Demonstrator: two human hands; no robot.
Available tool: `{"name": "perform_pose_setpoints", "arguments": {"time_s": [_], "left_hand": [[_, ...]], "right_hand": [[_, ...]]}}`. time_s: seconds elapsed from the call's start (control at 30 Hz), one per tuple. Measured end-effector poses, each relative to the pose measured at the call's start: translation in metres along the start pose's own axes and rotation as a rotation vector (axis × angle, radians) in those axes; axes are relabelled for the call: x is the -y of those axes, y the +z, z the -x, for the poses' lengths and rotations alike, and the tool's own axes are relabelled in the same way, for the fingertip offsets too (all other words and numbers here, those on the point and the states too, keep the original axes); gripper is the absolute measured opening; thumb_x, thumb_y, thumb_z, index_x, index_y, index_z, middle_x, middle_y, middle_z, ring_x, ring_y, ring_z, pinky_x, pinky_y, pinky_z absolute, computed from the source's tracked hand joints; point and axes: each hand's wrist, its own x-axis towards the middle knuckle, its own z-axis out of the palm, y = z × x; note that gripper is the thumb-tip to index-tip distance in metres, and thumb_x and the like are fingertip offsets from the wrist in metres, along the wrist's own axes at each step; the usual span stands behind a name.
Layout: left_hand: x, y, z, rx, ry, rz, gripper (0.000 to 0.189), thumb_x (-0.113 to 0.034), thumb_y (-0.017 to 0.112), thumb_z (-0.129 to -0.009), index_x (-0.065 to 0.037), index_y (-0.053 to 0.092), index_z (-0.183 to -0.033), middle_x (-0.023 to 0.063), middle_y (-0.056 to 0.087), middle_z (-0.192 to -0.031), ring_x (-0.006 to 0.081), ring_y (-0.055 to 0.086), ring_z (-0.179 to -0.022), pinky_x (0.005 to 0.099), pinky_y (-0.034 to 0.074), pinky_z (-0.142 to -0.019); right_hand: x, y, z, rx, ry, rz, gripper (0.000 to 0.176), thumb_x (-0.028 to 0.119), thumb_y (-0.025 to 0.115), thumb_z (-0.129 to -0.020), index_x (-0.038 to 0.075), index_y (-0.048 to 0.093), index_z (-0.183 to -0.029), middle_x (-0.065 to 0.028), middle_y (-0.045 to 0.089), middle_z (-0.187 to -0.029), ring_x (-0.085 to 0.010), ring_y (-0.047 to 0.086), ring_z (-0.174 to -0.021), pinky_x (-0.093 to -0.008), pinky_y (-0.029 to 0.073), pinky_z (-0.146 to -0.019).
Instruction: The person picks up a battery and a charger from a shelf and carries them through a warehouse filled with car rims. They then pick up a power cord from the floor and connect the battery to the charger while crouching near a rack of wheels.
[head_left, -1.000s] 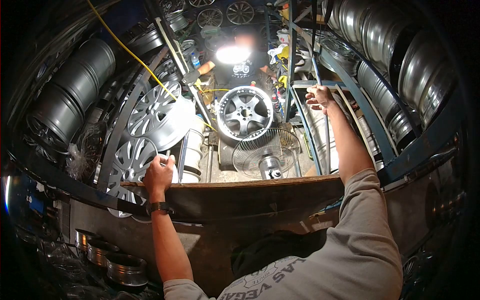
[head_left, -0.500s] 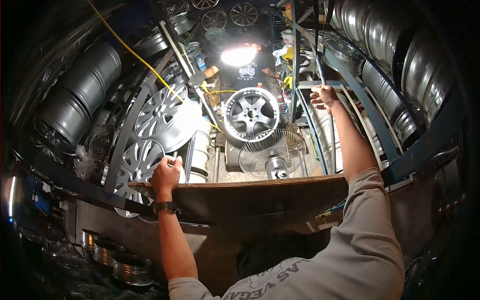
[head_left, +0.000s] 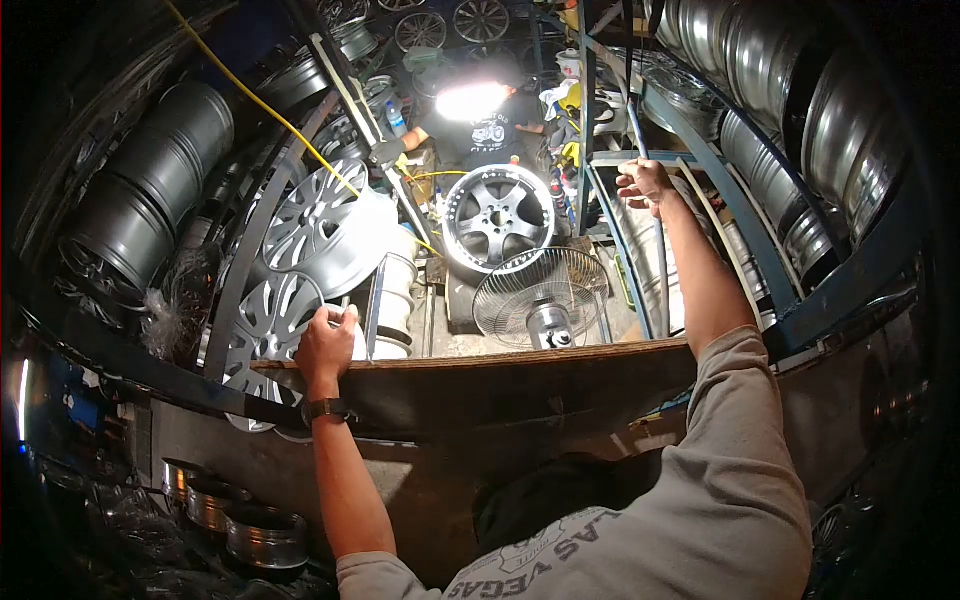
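My left hand, with a dark watch on the wrist, is just over the left end of a wooden board. Its fingers are curled together; anything inside them is too small to make out. My right hand is raised at the right, fingers curled around a thin metal bar. Beyond the board a round fan with a wire cage faces a silver five-spoke wheel rim with lettering on its lip. Multi-spoke silver rims lean left of my left hand.
A person in a dark printed shirt sits behind the rim, under a bright lamp. Stacked rims fill racks at left and right. A yellow cable hangs across the upper left. More rims lie at lower left.
The view has shifted slightly, so the rim and fan appear a little higher and further left. Both my hands keep nearly the same places and poses.
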Motion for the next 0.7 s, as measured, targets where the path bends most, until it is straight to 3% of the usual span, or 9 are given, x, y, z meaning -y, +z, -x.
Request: {"name": "perform_pose_setpoints", "arguments": {"time_s": [0.27,0.7], "left_hand": [[-0.0025,-0.0022,0.0003,-0.005,-0.009,0.0,0.044,-0.055,0.059,-0.086,-0.013,0.067,-0.096,0.0139,0.072,-0.1,0.0385,0.067,-0.097,0.0481,0.05,-0.081],[-0.0018,-0.0012,0.0009,-0.008,-0.014,-0.006,0.044,-0.055,0.058,-0.086,-0.013,0.068,-0.096,0.0148,0.072,-0.101,0.0388,0.067,-0.098,0.0482,0.049,-0.083]], "right_hand": [[-0.0025,-0.0013,-0.0043,-0.017,-0.001,-0.003,0.025,0.033,0.063,-0.09,0.017,0.059,-0.108,-0.0011,0.065,-0.093,-0.0161,0.065,-0.075,-0.0409,0.049,-0.07],[0.0011,-0.0006,0.0006,-0.019,0.0,-0.001,0.021,0.033,0.062,-0.09,0.017,0.058,-0.104,0.0006,0.065,-0.089,-0.0153,0.066,-0.073,-0.0396,0.048,-0.069]]}}
